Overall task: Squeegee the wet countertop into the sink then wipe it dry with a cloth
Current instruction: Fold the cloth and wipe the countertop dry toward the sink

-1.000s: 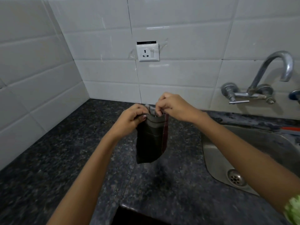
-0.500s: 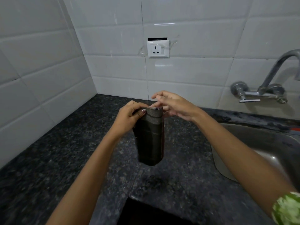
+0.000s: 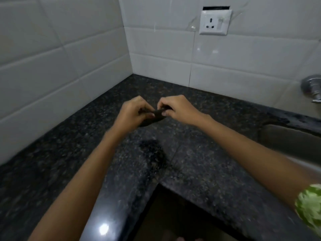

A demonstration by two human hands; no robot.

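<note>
- Granite, dark and speckled, makes up the countertop (image 3: 73, 140); it runs into a corner of white tiled wall (image 3: 52, 70) and has a wetter-looking dark patch (image 3: 152, 150) just nearer than the hands.
- White socket (image 3: 215, 22) sits on the wall above and beyond the right hand; a bit of the tap (image 3: 311, 87) shows far off to that hand's right, and the steel sink (image 3: 291, 140) lies to the right of the right forearm.
- Left hand (image 3: 132, 113) and right hand (image 3: 177, 109) are close together over the counter, each pinching an end of the dark cloth (image 3: 152, 117) with thumb and fingertips. The cloth is bunched small between them, sagging a little below the fingers; whether it touches the stone I cannot tell.
- A green sleeve (image 3: 311, 207) shows at the right arm's near end.
- Half a second ago the cloth hung down long and folded from both hands; now it is gathered into a short strip. The view has also swung left and lower, so most of the sink and tap have slid out of sight.
</note>
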